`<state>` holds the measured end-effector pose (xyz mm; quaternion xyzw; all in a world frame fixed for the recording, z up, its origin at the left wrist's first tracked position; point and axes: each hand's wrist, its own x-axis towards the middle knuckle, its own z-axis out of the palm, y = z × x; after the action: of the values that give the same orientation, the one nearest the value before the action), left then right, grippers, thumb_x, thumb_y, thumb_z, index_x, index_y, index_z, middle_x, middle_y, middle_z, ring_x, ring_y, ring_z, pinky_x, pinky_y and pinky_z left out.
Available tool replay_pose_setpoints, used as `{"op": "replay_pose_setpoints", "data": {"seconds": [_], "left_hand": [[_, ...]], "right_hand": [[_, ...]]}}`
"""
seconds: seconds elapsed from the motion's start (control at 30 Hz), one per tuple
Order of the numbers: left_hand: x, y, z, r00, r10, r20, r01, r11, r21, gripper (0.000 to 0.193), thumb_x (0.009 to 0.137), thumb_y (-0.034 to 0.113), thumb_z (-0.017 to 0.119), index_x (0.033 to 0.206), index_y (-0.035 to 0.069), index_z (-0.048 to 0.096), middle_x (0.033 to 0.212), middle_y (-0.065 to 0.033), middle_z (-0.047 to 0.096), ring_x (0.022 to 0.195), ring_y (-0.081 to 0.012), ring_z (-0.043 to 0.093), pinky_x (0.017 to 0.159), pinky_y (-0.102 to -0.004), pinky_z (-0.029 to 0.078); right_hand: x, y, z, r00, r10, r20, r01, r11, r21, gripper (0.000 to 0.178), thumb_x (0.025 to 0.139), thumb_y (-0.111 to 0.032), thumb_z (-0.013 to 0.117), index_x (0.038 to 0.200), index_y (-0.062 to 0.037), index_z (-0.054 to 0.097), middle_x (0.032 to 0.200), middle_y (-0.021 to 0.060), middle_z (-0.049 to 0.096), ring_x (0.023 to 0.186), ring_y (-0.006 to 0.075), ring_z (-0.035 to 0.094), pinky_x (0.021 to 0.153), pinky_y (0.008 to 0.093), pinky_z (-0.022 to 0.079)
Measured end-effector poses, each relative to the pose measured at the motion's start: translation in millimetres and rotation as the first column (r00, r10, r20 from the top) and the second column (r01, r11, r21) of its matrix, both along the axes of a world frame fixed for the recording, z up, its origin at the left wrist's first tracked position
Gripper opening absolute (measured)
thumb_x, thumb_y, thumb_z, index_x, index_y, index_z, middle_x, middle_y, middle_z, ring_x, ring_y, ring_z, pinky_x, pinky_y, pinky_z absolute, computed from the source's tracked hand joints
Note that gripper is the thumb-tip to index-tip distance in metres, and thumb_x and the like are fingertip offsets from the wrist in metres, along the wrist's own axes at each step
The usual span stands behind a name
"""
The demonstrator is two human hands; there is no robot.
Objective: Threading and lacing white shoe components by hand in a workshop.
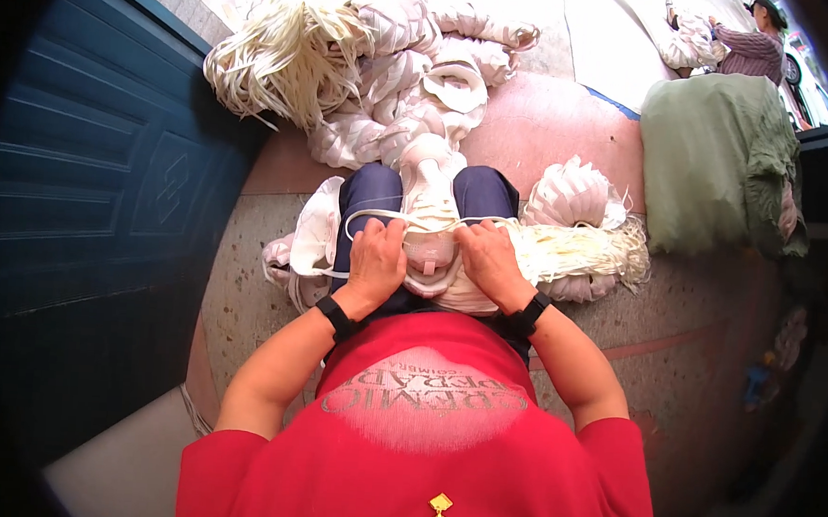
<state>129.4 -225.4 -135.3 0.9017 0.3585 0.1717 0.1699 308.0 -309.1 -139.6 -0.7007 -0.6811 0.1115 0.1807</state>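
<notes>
Head view: a white shoe upper (431,245) lies in the person's lap, between the knees, and both hands are on it. The left hand (376,261) has its fingers curled shut on a cream lace (379,217); the right hand (489,260) pinches the same lace at the upper's right side. Lacing looks underway; next, I'd judge, comes a steady, even pull. More laces (578,253) lie just right, a heap of uppers (413,90) beyond the knees.
</notes>
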Motion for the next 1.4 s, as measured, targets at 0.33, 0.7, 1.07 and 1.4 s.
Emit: {"op": "replay_pose_setpoints", "data": {"seconds": [0.33,0.7,1.07,1.4], "left_hand": [[11,4,15,0.918,-0.265,-0.296,0.362,0.865,0.349,0.005,0.065,0.013,0.053,0.064,0.008,0.054,0.077,-0.0059,0.054,0.081,-0.0207,0.048,0.063,-0.0339,0.035],[61,68,47,0.913,0.191,0.359,0.162,0.639,-0.752,0.014,0.079,0.013,0.059,0.077,-0.001,0.060,0.067,0.0008,0.056,0.058,-0.0056,0.047,0.052,-0.0195,0.037],[-54,181,-102,0.957,0.283,-0.059,-0.287,0.905,-0.313,0.039,0.072,0.017,0.057,0.108,0.001,0.052,0.104,-0.0182,0.056,0.099,-0.0303,0.053,0.086,-0.0360,0.041],[-181,127,-206,0.881,0.404,-0.247,-0.440,0.506,-0.742,0.053,0.066,0.020,0.067,0.111,-0.001,0.050,0.104,-0.0224,0.056,0.099,-0.0347,0.053,0.085,-0.0372,0.042]], "right_hand": [[-9,10,15,0.958,0.116,0.261,-0.113,0.993,-0.026,0.005,0.064,-0.011,0.053,0.063,-0.0104,0.058,0.078,0.0063,0.050,0.080,0.0212,0.046,0.068,0.0349,0.035],[12,68,45,0.776,-0.182,-0.604,0.288,0.954,0.082,0.017,0.080,-0.014,0.053,0.081,0.0019,0.059,0.070,0.0154,0.060,0.067,0.0314,0.058,0.061,0.0359,0.045],[89,27,17,0.786,-0.381,-0.488,0.339,0.924,-0.175,0.018,0.076,-0.010,0.058,0.092,-0.0010,0.060,0.080,0.0136,0.062,0.072,0.0218,0.060,0.066,0.0300,0.046],[68,4,-9,0.998,-0.029,0.051,0.033,0.996,-0.079,0.019,0.071,-0.004,0.055,0.088,-0.0072,0.061,0.082,0.0066,0.059,0.084,0.0230,0.053,0.076,0.0358,0.040]]}}
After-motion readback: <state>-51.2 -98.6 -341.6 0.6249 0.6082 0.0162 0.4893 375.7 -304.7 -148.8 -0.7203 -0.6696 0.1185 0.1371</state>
